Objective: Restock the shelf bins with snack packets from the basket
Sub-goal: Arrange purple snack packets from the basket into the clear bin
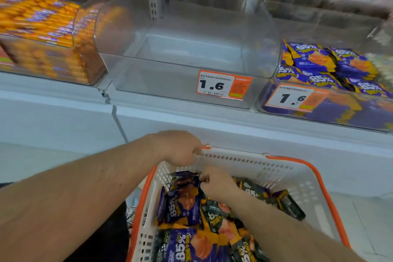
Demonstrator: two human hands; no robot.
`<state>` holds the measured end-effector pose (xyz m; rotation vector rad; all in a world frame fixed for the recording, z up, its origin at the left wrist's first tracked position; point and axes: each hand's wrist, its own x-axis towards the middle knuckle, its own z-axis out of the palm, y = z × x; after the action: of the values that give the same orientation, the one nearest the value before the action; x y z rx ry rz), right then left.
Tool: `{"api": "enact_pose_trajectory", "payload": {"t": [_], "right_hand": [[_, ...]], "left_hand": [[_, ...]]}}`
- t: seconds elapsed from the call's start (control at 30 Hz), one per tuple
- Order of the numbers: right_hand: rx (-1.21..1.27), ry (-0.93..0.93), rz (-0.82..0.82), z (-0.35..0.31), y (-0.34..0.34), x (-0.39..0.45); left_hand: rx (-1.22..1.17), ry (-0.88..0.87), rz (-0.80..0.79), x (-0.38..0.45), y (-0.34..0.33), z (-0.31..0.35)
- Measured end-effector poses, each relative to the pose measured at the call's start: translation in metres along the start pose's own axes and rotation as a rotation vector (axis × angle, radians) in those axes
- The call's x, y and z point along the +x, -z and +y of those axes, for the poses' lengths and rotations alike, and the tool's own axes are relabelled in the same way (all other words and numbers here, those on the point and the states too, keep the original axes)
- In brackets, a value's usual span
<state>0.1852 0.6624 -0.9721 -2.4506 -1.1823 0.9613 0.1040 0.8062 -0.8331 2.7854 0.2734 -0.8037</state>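
A white basket (302, 178) with orange handles sits low in front of me, holding several purple and dark snack packets (180, 208). My left hand (178, 148) is at the basket's far left corner, fingers curled down over the packets by the rim. My right hand (214, 182) is inside the basket and pinches the top edge of a purple packet (185, 178). Above, an empty clear shelf bin (187, 53) carries a price tag reading 1.6 (223, 86).
A bin of orange packets (42, 34) stands on the left. On the right, a bin (331, 70) holds several purple packets like those in the basket. The white shelf ledge (191, 117) runs between the bins and the basket. More clear bins sit on the shelf above.
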Motion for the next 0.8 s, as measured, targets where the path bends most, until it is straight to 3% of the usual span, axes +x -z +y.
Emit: {"api": "enact_pose_trajectory", "payload": {"t": [0.23, 0.37, 0.53, 0.67, 0.8], "right_hand": [[0.207, -0.010, -0.106, -0.013, -0.033, 0.027], [0.166, 0.024, -0.138, -0.013, -0.033, 0.024], [0.088, 0.246, 0.036, 0.004, 0.005, -0.018], [0.113, 0.533, 0.192, 0.015, 0.060, -0.068], [-0.136, 0.729, 0.347, 0.032, 0.097, -0.102]], "left_hand": [[-0.099, 0.021, 0.060, 0.001, 0.002, -0.016], [-0.113, 0.013, 0.062, -0.001, 0.002, -0.016], [-0.156, 0.081, 0.049, 0.002, -0.001, -0.021], [-0.250, 0.126, 0.043, 0.009, -0.003, -0.019], [-0.666, 0.179, 0.084, 0.014, -0.001, -0.002]]}}
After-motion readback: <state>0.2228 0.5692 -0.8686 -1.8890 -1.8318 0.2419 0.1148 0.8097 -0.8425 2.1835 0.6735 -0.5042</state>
